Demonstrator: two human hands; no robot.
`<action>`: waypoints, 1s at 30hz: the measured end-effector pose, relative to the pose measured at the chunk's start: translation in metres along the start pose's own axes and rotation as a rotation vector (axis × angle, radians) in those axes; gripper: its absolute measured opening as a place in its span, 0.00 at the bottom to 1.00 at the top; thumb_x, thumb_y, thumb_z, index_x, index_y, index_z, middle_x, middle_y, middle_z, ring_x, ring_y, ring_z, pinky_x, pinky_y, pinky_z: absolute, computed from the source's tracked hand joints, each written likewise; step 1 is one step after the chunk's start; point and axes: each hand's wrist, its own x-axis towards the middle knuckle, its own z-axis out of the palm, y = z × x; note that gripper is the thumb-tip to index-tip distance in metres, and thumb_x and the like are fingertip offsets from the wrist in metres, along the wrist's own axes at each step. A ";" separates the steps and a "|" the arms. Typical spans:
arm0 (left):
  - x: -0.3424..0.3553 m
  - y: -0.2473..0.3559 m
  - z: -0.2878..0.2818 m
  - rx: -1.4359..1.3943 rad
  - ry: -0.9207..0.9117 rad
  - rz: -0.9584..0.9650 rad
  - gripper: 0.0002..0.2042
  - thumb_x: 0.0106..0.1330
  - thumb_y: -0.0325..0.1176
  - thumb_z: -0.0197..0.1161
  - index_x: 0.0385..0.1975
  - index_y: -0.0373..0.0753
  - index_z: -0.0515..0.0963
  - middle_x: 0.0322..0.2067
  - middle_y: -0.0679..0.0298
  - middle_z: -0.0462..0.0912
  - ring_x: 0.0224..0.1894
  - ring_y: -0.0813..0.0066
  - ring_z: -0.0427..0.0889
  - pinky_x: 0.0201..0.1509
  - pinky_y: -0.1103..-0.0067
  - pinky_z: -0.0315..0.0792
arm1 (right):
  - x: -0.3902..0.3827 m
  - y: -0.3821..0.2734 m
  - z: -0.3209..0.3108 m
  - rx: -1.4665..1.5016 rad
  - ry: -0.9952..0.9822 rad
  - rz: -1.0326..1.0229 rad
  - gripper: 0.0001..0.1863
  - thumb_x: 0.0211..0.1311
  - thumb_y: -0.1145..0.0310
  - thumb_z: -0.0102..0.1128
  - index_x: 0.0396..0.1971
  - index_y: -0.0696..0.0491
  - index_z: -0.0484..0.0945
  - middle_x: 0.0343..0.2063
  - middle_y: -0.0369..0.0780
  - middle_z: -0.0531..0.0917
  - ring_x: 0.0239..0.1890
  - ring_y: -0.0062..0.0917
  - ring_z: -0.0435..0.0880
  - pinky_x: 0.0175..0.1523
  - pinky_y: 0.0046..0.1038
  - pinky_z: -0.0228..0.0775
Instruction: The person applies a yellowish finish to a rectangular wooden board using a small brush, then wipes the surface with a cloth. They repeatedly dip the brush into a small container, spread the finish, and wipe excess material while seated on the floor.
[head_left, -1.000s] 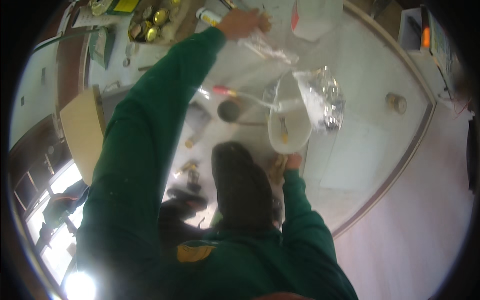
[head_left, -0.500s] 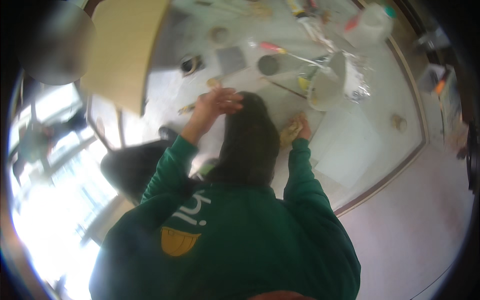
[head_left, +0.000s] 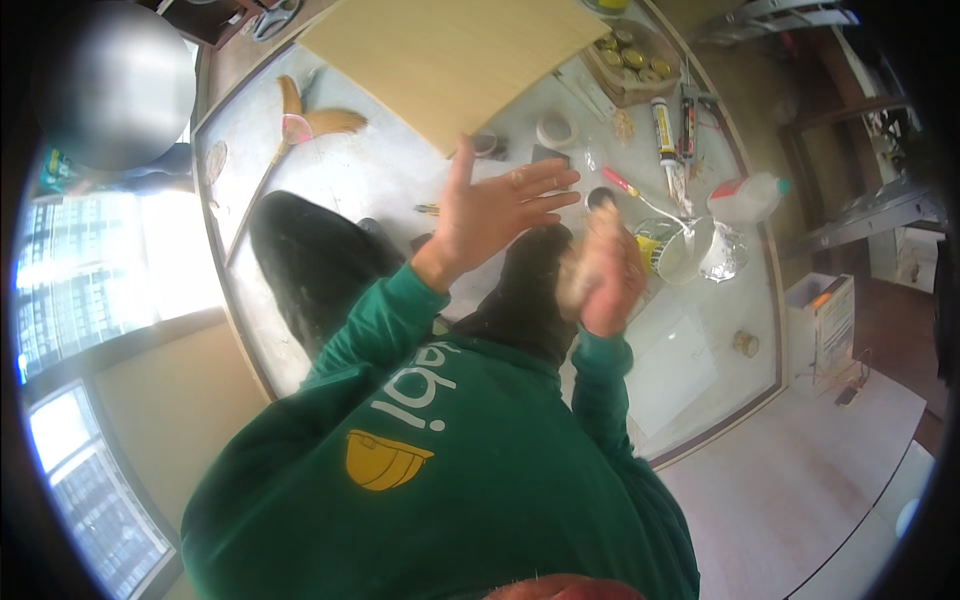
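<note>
My left hand [head_left: 505,200] is held up in front of me with its fingers stretched out and nothing in it. Close to its right, my right hand [head_left: 608,275] is smeared by motion. It appears closed around a crumpled beige rag [head_left: 572,285], whose outline is blurred. Just beyond the right hand a white tub [head_left: 688,250] stands on the white surface [head_left: 690,400]. A red-handled brush [head_left: 622,182] reaches into the tub's mouth. Crumpled foil [head_left: 724,252] lies against the tub's right side.
A light wooden board [head_left: 450,60] juts over the far side. To the left lies a broom [head_left: 325,123]. Sealant tube [head_left: 663,130], plastic jug [head_left: 748,198], tape roll [head_left: 556,128] and a box of jars [head_left: 640,85] sit at the far right. An open carton [head_left: 820,320] stands beyond the right edge.
The view has swung, showing more of the board and the broom. My right hand has come up with the rag toward my left hand, whose fingers are now straighter.
</note>
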 end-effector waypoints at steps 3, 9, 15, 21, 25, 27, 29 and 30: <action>-0.036 0.006 0.005 0.215 -0.016 0.216 0.56 0.67 0.79 0.21 0.73 0.28 0.57 0.71 0.52 0.65 0.72 0.57 0.65 0.76 0.65 0.53 | 0.019 -0.030 0.107 -0.411 -0.177 -0.494 0.12 0.66 0.66 0.64 0.46 0.55 0.82 0.37 0.44 0.83 0.34 0.37 0.83 0.36 0.38 0.76; -0.111 0.055 -0.014 0.470 0.170 0.508 0.52 0.69 0.76 0.25 0.77 0.33 0.51 0.73 0.55 0.61 0.72 0.64 0.62 0.77 0.69 0.52 | 0.014 -0.046 0.238 -0.562 -0.076 -0.574 0.08 0.62 0.67 0.67 0.32 0.55 0.81 0.30 0.45 0.81 0.32 0.45 0.81 0.37 0.43 0.73; -0.164 0.082 -0.033 0.566 0.212 0.664 0.53 0.68 0.77 0.22 0.78 0.34 0.48 0.74 0.53 0.57 0.77 0.61 0.55 0.79 0.69 0.48 | -0.031 -0.069 0.304 -0.470 -0.331 -0.547 0.09 0.61 0.67 0.69 0.36 0.56 0.83 0.31 0.46 0.82 0.33 0.44 0.83 0.40 0.41 0.77; -0.193 0.106 -0.041 0.337 0.342 0.752 0.63 0.58 0.86 0.23 0.75 0.30 0.53 0.71 0.55 0.64 0.72 0.65 0.63 0.76 0.71 0.56 | -0.062 -0.064 0.338 -0.229 -0.408 -0.830 0.10 0.62 0.66 0.67 0.29 0.57 0.79 0.30 0.47 0.81 0.31 0.44 0.82 0.35 0.41 0.74; -0.205 0.113 -0.046 0.443 0.374 0.767 0.63 0.57 0.87 0.23 0.76 0.31 0.54 0.71 0.55 0.64 0.72 0.64 0.63 0.77 0.71 0.55 | -0.061 -0.060 0.360 -0.359 -0.299 -0.530 0.10 0.63 0.67 0.68 0.29 0.58 0.78 0.30 0.47 0.80 0.30 0.46 0.80 0.34 0.42 0.72; -0.208 0.125 -0.054 0.389 0.402 0.759 0.66 0.55 0.88 0.20 0.75 0.27 0.55 0.73 0.51 0.62 0.75 0.60 0.59 0.80 0.68 0.47 | -0.072 -0.052 0.357 -0.394 -0.404 -0.656 0.11 0.65 0.65 0.66 0.31 0.58 0.79 0.30 0.47 0.80 0.31 0.45 0.80 0.35 0.40 0.72; -0.214 0.144 -0.064 0.376 0.333 0.813 0.67 0.53 0.88 0.17 0.74 0.26 0.55 0.74 0.50 0.59 0.77 0.57 0.55 0.81 0.65 0.42 | -0.085 -0.043 0.343 -0.351 -0.524 -0.761 0.10 0.67 0.67 0.65 0.35 0.59 0.82 0.30 0.44 0.84 0.32 0.31 0.82 0.39 0.32 0.74; -0.219 0.149 -0.068 0.381 0.318 0.827 0.68 0.53 0.88 0.16 0.74 0.25 0.55 0.75 0.50 0.57 0.78 0.55 0.53 0.81 0.64 0.39 | -0.088 -0.038 0.335 -0.307 -0.524 -0.456 0.09 0.67 0.68 0.65 0.36 0.59 0.82 0.31 0.43 0.84 0.32 0.30 0.82 0.40 0.31 0.74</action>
